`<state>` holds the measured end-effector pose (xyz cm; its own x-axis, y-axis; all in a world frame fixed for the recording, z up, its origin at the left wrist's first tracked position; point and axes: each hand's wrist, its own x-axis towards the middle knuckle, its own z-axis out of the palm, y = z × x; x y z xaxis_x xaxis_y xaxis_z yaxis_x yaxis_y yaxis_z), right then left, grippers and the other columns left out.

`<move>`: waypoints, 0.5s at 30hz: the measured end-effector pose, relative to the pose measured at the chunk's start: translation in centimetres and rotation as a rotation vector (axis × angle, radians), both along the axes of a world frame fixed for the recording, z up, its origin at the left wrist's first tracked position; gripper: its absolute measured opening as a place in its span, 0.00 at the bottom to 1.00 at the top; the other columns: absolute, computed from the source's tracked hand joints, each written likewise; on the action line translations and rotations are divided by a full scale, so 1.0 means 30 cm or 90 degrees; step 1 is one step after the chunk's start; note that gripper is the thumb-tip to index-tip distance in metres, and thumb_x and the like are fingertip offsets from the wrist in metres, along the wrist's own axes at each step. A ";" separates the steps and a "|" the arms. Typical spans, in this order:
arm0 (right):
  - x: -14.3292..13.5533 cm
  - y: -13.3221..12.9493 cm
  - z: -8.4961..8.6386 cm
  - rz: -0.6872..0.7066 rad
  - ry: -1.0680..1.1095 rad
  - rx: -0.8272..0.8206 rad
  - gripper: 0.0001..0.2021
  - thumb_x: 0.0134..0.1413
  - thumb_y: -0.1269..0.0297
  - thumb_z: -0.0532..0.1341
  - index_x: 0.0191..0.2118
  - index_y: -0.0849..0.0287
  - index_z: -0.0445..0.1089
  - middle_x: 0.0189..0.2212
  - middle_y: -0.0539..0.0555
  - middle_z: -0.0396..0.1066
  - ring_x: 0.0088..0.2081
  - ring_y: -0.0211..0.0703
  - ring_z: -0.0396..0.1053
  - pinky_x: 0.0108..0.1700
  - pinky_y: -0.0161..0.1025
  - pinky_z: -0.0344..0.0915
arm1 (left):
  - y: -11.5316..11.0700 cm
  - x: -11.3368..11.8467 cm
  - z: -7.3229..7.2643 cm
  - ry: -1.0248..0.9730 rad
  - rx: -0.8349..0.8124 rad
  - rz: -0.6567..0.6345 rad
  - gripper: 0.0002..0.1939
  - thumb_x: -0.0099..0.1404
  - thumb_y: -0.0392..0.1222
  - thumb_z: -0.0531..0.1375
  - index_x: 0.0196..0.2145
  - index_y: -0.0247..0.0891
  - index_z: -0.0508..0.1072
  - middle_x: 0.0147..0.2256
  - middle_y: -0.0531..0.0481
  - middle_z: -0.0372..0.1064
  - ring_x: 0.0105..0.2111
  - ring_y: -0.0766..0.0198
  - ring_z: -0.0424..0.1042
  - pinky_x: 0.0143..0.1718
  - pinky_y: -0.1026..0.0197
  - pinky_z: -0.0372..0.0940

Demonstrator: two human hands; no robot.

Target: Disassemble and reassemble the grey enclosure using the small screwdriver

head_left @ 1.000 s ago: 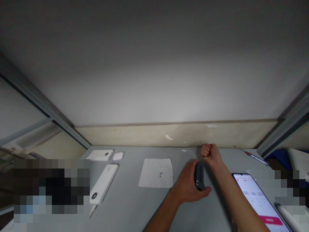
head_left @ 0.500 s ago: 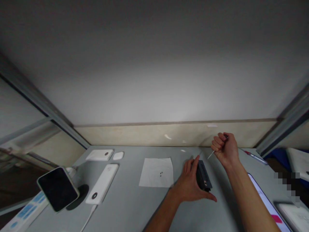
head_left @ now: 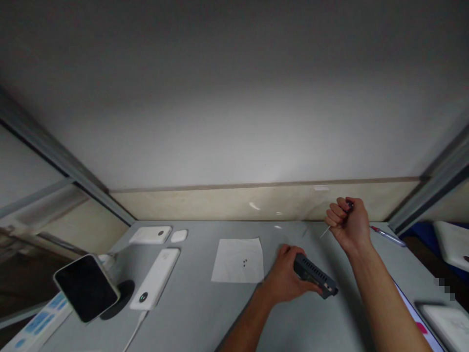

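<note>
A black slotted box (head_left: 315,275) sits in my left hand (head_left: 287,276), the thumb along its near side and the fingers round its far left end. Its long axis slants down to the right. Raised to the right of the box, my right hand (head_left: 348,222) is closed in a fist round the dark handle of a screwdriver (head_left: 324,231). The thin shaft points down and left, apart from the box. Several tiny dark screws (head_left: 245,263) lie on a white paper sheet (head_left: 227,261) left of my left hand.
On the left are two white power banks (head_left: 156,278), a small white case (head_left: 179,236), a phone on a stand (head_left: 87,288) and a power strip (head_left: 40,320). A pen-like tool (head_left: 388,236), a lit screen (head_left: 421,320) and a white box (head_left: 445,322) lie right.
The black box has turned, its near end swinging right, and my left fingers have closed in round it. My right hand has moved slightly right and up with the screwdriver.
</note>
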<state>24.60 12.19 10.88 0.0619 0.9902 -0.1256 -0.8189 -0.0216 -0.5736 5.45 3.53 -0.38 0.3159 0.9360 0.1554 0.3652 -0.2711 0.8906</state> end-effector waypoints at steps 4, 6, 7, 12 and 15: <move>0.001 0.000 -0.001 0.006 0.001 0.001 0.17 0.55 0.65 0.57 0.22 0.53 0.46 0.16 0.39 0.36 0.16 0.33 0.33 0.13 0.33 0.37 | 0.009 -0.005 0.019 -0.146 -0.046 -0.015 0.29 0.44 0.38 0.79 0.43 0.39 0.74 0.45 0.46 0.74 0.44 0.55 0.74 0.48 0.52 0.70; -0.001 -0.001 0.000 0.008 -0.006 0.004 0.17 0.55 0.65 0.57 0.22 0.53 0.46 0.16 0.39 0.36 0.15 0.33 0.34 0.13 0.34 0.37 | 0.014 -0.007 0.024 -0.186 -0.084 0.005 0.24 0.48 0.35 0.77 0.42 0.38 0.74 0.41 0.49 0.75 0.40 0.58 0.74 0.44 0.56 0.69; -0.004 -0.002 0.000 0.008 -0.009 0.004 0.17 0.55 0.64 0.57 0.22 0.53 0.46 0.16 0.39 0.36 0.15 0.33 0.34 0.13 0.34 0.37 | 0.016 -0.007 0.025 -0.187 -0.097 0.026 0.23 0.47 0.36 0.77 0.40 0.37 0.74 0.38 0.50 0.75 0.38 0.60 0.73 0.42 0.58 0.68; -0.032 0.001 -0.008 0.000 -0.026 -0.013 0.18 0.56 0.63 0.57 0.21 0.53 0.47 0.15 0.39 0.36 0.15 0.32 0.34 0.14 0.34 0.37 | 0.011 0.007 0.025 -0.143 -0.070 0.090 0.18 0.48 0.37 0.75 0.36 0.36 0.75 0.33 0.53 0.74 0.32 0.64 0.70 0.35 0.64 0.64; -0.062 0.004 -0.019 0.017 -0.051 -0.015 0.18 0.57 0.61 0.58 0.21 0.54 0.49 0.16 0.39 0.37 0.16 0.32 0.33 0.14 0.33 0.38 | 0.004 0.016 0.022 -0.107 -0.037 0.112 0.16 0.49 0.36 0.73 0.36 0.37 0.75 0.32 0.54 0.74 0.32 0.64 0.69 0.34 0.65 0.63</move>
<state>22.72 12.30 10.31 0.0460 0.9884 -0.1449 -0.7690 -0.0576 -0.6367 5.93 3.65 0.30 0.1219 0.9831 0.1363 0.2483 -0.1632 0.9548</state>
